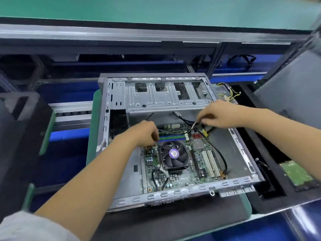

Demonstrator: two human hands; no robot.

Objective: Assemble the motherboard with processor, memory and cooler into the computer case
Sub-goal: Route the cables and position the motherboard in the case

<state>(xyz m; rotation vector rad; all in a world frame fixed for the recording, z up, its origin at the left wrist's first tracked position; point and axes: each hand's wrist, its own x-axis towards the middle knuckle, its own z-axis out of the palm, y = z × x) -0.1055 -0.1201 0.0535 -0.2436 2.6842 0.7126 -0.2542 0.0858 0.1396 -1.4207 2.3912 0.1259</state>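
Now our motherboard [180,164] lies inside the case [121,94]; the purple label on its cooler [172,154] is unreadable. Behind the cooler, our left hand [145,132] curls at the memory [171,137], grasp unclear, while our right hand [218,115] pinches a thin tool [194,125].

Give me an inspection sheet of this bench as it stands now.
Surface: dark mat under the case.
Job's things: motherboard lies inside the open case; cooler fan and memory sticks fitted.
Clutter: nothing seen.
Hands: left hand curled at the board's edge; right hand pinches a thin tool.
Cables: black cable crosses the board.
Surroundings: grey panel at right.
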